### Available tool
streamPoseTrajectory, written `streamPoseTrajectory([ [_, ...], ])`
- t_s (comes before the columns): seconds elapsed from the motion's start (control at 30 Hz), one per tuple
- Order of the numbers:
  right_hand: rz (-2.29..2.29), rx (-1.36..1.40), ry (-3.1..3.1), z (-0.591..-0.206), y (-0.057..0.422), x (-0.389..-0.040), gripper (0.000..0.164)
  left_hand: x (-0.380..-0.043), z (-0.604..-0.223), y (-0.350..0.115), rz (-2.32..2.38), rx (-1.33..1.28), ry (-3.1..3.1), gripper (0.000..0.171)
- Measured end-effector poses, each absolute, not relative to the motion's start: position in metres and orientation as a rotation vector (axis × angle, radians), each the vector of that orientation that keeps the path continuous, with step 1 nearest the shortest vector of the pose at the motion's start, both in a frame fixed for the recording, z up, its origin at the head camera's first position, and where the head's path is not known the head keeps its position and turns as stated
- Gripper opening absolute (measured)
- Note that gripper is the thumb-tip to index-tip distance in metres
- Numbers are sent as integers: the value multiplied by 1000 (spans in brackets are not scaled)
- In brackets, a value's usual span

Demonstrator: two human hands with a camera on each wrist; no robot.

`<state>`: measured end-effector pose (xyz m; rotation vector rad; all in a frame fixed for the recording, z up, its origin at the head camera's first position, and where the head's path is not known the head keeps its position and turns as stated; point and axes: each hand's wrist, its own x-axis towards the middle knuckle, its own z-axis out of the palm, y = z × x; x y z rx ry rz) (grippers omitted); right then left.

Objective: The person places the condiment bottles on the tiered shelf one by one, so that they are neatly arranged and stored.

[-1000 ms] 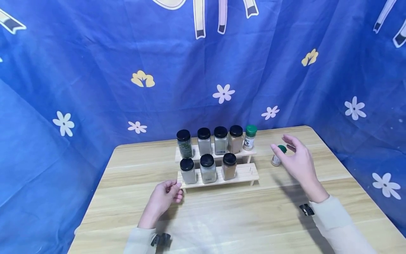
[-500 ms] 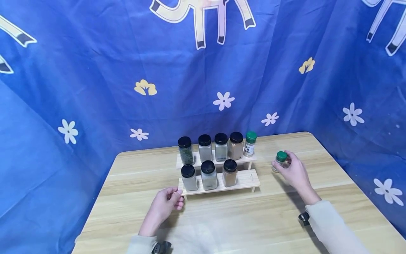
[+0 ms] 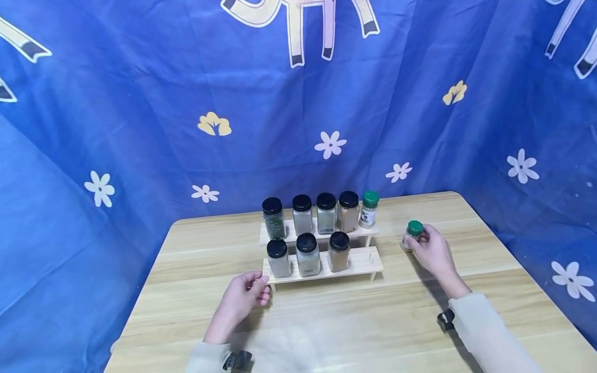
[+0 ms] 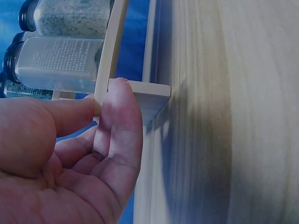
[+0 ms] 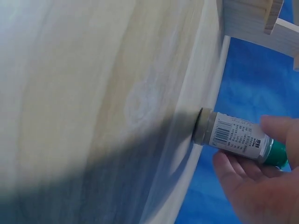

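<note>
My right hand [image 3: 434, 252] grips a small spice jar with a green cap [image 3: 414, 228] at the right of the table. In the right wrist view this spice jar [image 5: 238, 135] shows a white printed label, its base right at the tabletop. My left hand [image 3: 241, 296] pinches the left end of the lower step of a two-step wooden spice rack [image 3: 359, 263]. The left wrist view has the thumb on top of the rack's board [image 4: 110, 51] and fingers beneath it. Three black-capped jars, one a brown spice jar [image 3: 339, 252], stand on that step.
On the upper step stand several black-capped jars, among them a green herb jar [image 3: 273, 218], and another green-capped jar [image 3: 368, 210] at its right end. Blue patterned cloth [image 3: 261, 103] hangs behind and beside the wooden table [image 3: 336, 321].
My right hand has come down from above the green-capped spice jar and closed its fingers round it. My left hand stays at the rack's end. The head view has shifted slightly.
</note>
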<state>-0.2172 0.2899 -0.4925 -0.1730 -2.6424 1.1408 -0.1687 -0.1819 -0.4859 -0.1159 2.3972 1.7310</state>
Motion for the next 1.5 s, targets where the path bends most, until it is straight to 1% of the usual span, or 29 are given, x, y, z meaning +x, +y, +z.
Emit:
streamPoseTrajectory([
  [0.23,1165,-166,-2581,-479,285,-211,52,-169,-485,-182,1718,-119,2391,35],
  [0.4,1164,-107,-2520,-471,274,-201,44,-169,-486,-184,1721,-106,2397,35],
  [0.57,1259,23,-2451,-463,255,-189,36,-168,-485,-186,1712,-105,2413,36],
  [0.83,1308,140,-2426,-444,223,-177,35,-165,-483,-186,1713,-126,2405,32],
  [0.97,1314,189,-2431,-437,208,-173,34,-164,-483,-186,1710,-130,2415,34],
  [1.2,1346,274,-2480,-443,187,-174,33,-166,-483,-186,1714,-130,2415,34],
  [1.5,1262,273,-2532,-458,180,-178,34,-166,-486,-185,1719,-127,2402,34],
])
